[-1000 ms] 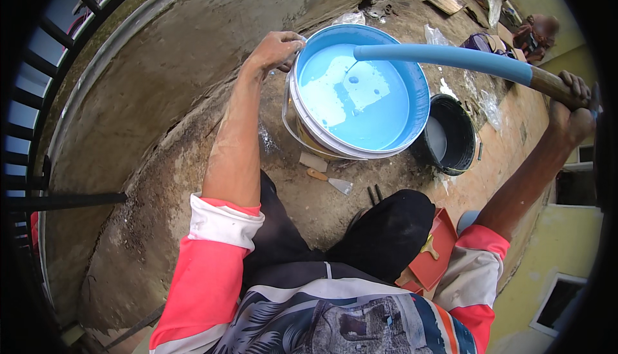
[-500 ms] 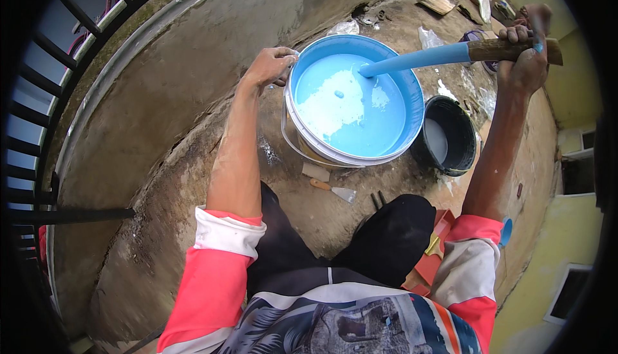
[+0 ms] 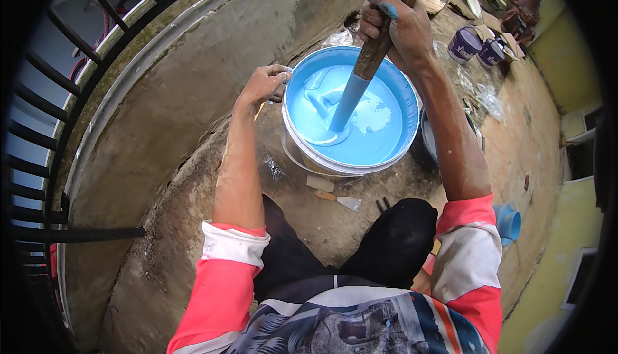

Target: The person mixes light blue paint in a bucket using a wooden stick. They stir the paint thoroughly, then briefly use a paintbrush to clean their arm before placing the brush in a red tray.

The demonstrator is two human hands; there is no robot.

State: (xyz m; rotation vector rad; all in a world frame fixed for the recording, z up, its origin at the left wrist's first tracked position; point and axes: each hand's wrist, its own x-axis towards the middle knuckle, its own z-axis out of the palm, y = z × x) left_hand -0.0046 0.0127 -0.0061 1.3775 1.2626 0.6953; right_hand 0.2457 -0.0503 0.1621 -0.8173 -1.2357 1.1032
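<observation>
At upper centre, the right hand (image 3: 407, 27) grips a tilted stick (image 3: 372, 58) (thumb smeared blue); left of centre, the left hand (image 3: 264, 85) clasps the bucket rim (image 3: 347, 169)

We look out from the person's head, through the left of two fisheye cameras worn side by side, facing steeply down past the shirt (image 3: 360, 325) and knees (image 3: 396, 235). The shirt sits nearest us; the bucket (image 3: 351, 170) lies farther off, seen from above at a slant. Our wide view spans the ground (image 3: 193, 225) from its left edge, along the concrete wall (image 3: 174, 90), to its right edge, beneath the yellow wall (image 3: 547, 289).
</observation>
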